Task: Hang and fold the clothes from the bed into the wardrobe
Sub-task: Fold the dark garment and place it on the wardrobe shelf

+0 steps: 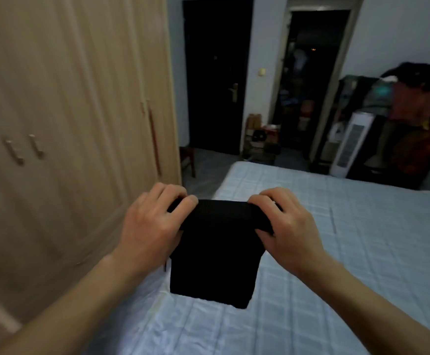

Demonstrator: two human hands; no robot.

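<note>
Hanging lengthwise — black folded garment (213, 257), top edge level in left hand (152, 221) and right hand (285, 226) grips, above bed (337, 252).

Two hands (152, 224), one black garment (216, 257), one bed (349, 252)

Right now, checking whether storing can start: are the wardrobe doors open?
No, the wardrobe doors are shut while both hands hold the black garment.

The room was dim, with pale walls (401, 29), a closed dark door (215, 73), an open doorway (308, 80) and a white tower fan (348, 147) beyond.
</note>
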